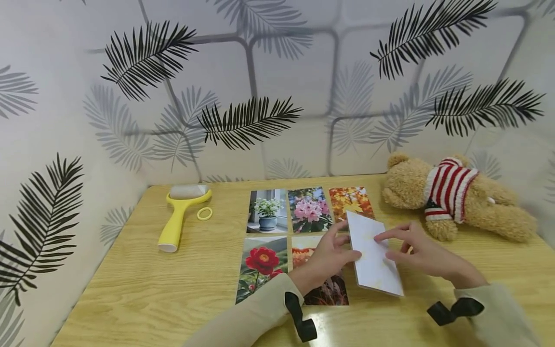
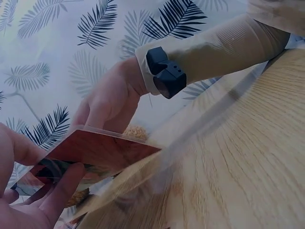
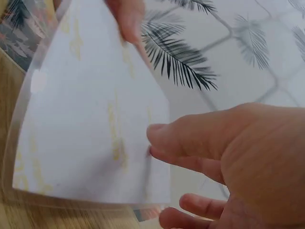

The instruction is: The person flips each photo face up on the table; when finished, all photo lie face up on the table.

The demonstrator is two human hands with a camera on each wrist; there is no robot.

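Note:
My left hand (image 1: 331, 255) holds a photo card (image 1: 377, 272) tilted up over the table, its thumb on the white back and its fingers around the far side. The card's reddish picture side (image 2: 105, 150) shows in the left wrist view. My right hand (image 1: 418, 253) reaches in from the right, its index fingertip and thumb at the white back; the other fingers are loosely bent. Faint yellow print and a clear border mark that back (image 3: 95, 109) in the right wrist view. Below and left lie photo cards of a red flower (image 1: 262, 262) and a reddish scene (image 1: 331, 294), the latter partly hidden.
Behind lie photo cards of a potted plant (image 1: 267, 212), pink blossoms (image 1: 309, 209) and autumn leaves (image 1: 349, 197). A yellow lint roller (image 1: 175, 221) and yellow ring (image 1: 204, 213) lie left. A teddy bear (image 1: 451, 193) in a striped sweater lies right, near the leaf-patterned wall covering (image 1: 295, 140).

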